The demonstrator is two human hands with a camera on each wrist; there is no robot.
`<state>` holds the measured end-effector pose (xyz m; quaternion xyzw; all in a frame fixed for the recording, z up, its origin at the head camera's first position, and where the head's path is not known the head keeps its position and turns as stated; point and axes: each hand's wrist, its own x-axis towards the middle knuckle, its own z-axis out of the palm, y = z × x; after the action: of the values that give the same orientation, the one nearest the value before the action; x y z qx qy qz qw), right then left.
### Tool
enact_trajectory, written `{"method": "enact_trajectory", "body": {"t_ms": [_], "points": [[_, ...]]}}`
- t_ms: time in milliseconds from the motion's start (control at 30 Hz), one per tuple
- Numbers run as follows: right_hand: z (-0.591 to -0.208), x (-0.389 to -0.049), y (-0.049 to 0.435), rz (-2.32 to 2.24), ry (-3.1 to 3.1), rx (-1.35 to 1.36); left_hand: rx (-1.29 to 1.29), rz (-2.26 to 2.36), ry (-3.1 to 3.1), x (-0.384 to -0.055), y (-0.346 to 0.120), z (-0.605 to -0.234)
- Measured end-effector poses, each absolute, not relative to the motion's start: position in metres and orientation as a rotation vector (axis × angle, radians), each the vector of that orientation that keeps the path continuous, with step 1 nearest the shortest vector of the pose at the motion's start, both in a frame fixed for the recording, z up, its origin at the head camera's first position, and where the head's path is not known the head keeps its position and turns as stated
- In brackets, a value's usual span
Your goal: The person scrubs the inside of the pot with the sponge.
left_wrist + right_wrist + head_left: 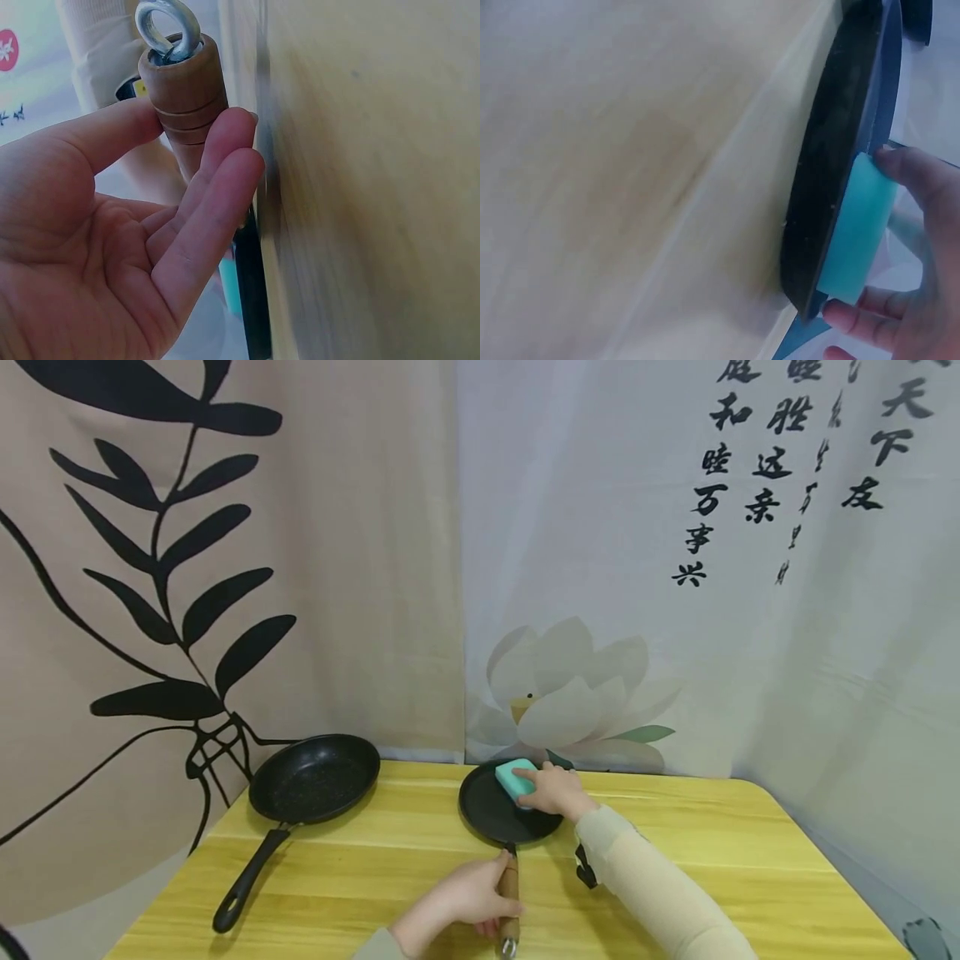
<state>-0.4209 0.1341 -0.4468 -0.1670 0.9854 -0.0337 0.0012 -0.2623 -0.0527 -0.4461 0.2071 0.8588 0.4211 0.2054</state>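
Observation:
A small flat black pan [483,806] lies on the wooden table, its handle pointing toward me. My left hand [474,893] holds the brown wooden handle [510,893] between thumb and fingers; the left wrist view shows the metal ring [169,30] at its end. My right hand [558,791] grips a turquoise sponge [514,779] inside the pan. In the right wrist view, thumb and fingers are at opposite ends of the sponge [859,229], which sits against the pan's inside, partly behind the rim.
A deeper black frying pan [315,777] rests at the table's left, its black handle [251,877] angled toward the near left. Behind the wooden table [675,827] hangs a curtain [375,568] printed with leaves, a flower and writing. A dark band or device [585,867] shows under the right sleeve.

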Motion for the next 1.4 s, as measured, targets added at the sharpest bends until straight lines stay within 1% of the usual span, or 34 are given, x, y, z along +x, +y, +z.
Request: {"method": "enact_trajectory", "body": {"t_ms": [400, 867, 1400], "points": [[-0.448, -0.413, 0.146, -0.12, 3.094, -0.508, 0.579, 1.187, 2.39, -0.262, -0.052, -0.446], [-0.447, -0.402, 0.147, -0.147, 3.088, -0.527, 0.594, 1.179, 2.377, -0.263, -0.054, -0.446], [-0.449, -0.387, 0.141, -0.158, 3.099, -0.635, 0.614, 1.196, 2.384, -0.261, -0.052, -0.445]]}}
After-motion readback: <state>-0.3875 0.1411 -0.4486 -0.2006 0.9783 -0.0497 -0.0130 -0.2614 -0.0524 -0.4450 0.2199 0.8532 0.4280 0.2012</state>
